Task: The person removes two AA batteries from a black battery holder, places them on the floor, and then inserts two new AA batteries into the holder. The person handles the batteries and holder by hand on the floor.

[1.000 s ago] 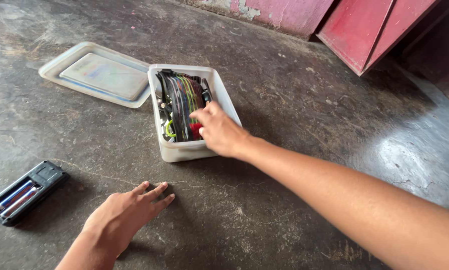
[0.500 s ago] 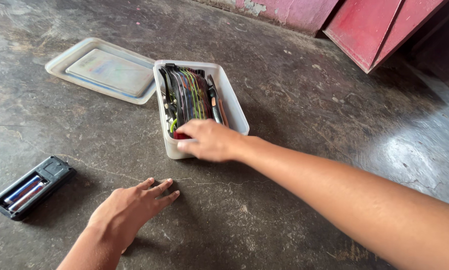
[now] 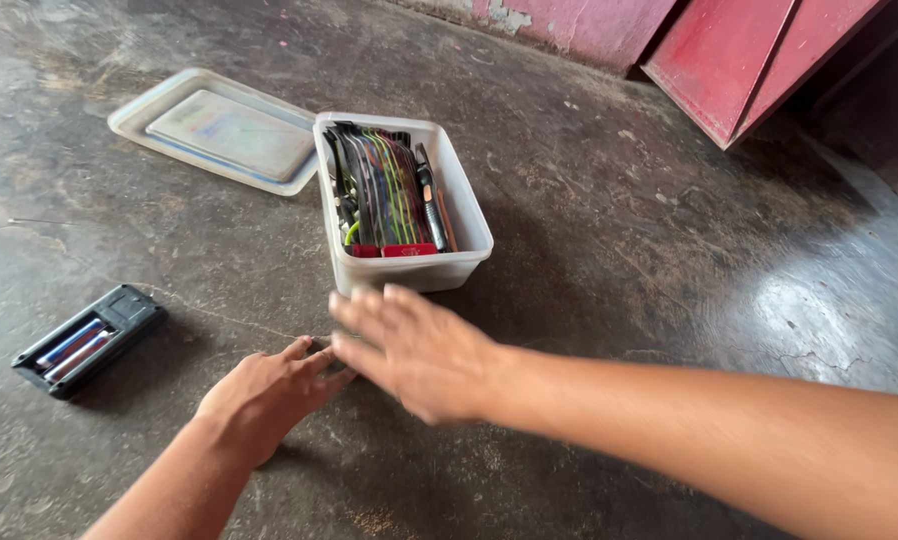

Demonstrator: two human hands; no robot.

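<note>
- Here the right hand (image 3: 414,350) hangs blurred, fingers spread and holding nothing, just in front of the near wall of the white plastic box (image 3: 406,272).
- The left hand (image 3: 264,395) lies flat and empty on the concrete floor (image 3: 589,230), its fingertips close beside the right hand.
- The box stands open, packed with upright coloured cables (image 3: 379,190).
- Its lid (image 3: 219,135) lies flat against the box's far-left corner.
- A black battery holder (image 3: 89,340) lies well apart to the left.
- Bare floor stretches right of the box toward the red door (image 3: 739,60).

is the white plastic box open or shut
Open: the white plastic box has no lid on; its flat lid lies on the floor beside it, contents showing.
</note>
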